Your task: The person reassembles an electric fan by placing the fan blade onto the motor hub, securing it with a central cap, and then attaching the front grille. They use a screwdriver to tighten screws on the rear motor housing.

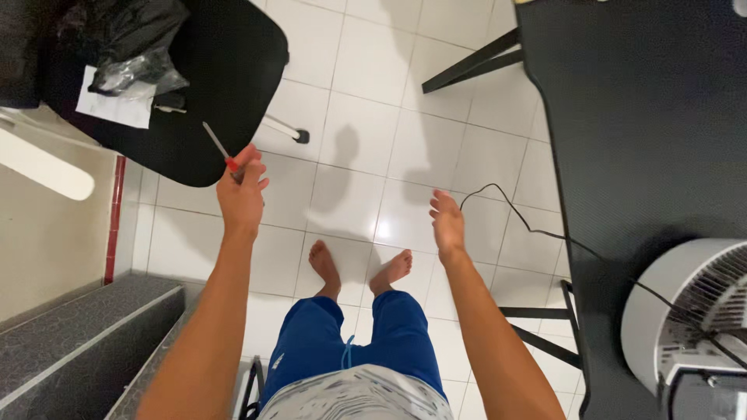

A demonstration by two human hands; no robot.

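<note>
The left hand (pixel 242 192) is closed around a screwdriver (pixel 221 149) at its red handle, above the edge of a black chair (pixel 233 62). The right hand (pixel 447 222) is open and holds nothing. The tool seems light, stiff and thin; the handle looks like the safest place to hold, not the smooth metal shaft.

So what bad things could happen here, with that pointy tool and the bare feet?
1. The left hand holds a screwdriver by its red handle, tip up. If it slipped, it could land near the bare feet on the tiled floor.
2. A black cable loops off the desk close to the open right hand. Snagging it might tug the white fan.
3. The tiles look glossy, so bare feet might slide.
</note>
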